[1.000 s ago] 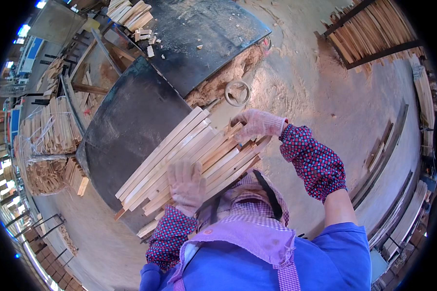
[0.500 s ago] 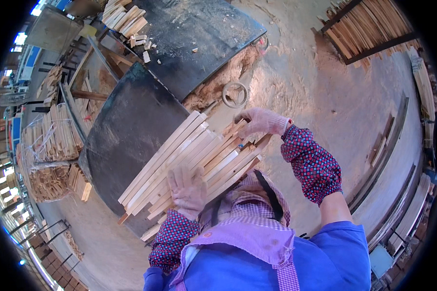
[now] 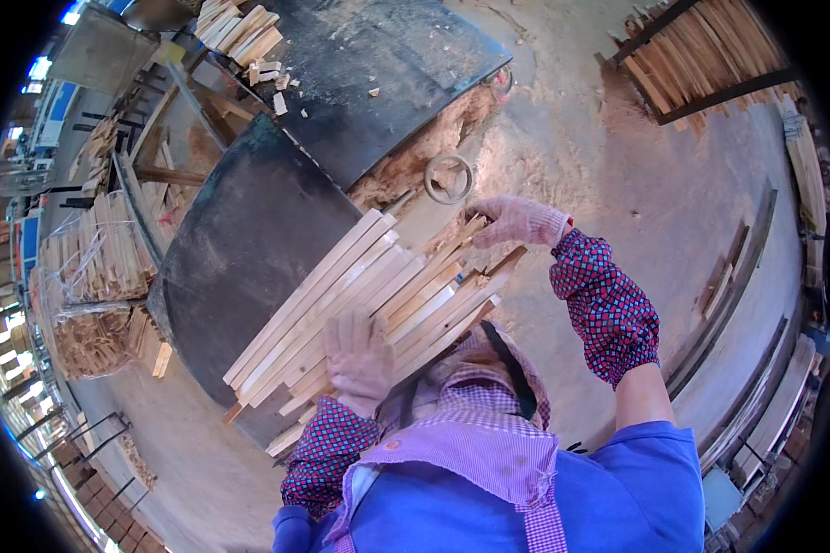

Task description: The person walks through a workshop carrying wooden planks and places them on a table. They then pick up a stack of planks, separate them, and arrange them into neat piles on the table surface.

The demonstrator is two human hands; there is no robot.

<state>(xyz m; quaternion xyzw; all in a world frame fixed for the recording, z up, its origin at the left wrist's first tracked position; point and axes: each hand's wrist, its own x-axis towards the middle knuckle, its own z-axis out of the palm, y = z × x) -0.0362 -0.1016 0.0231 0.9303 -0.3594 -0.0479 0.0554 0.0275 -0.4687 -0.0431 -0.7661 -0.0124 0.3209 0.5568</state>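
A pile of pale wooden strips (image 3: 318, 318) lies side by side and slanted across the near end of a dark metal table (image 3: 249, 230). My left hand (image 3: 358, 359), in a whitish knit glove, rests flat on the strips with its fingers stretched out. At the far right ends of the pile, my right hand (image 3: 521, 223), gloved too, has its fingers curled around the end of one wooden strip (image 3: 443, 260). That strip sticks out past several of its neighbours. The right fingertips are partly hidden behind the hand.
A second dark tabletop (image 3: 378, 83) adjoins beyond, with offcuts (image 3: 267, 74) and stacked strips (image 3: 235, 28) on it. A handwheel (image 3: 448, 178) sits beside sawdust. At far right stands a rack of strips (image 3: 710, 55); bundled wood (image 3: 97, 253) is stacked at left.
My right hand has moved slightly right, away from the pile, and the strip at its fingers reaches farther out. The left hand stays nearly in place, its fingers closer together.
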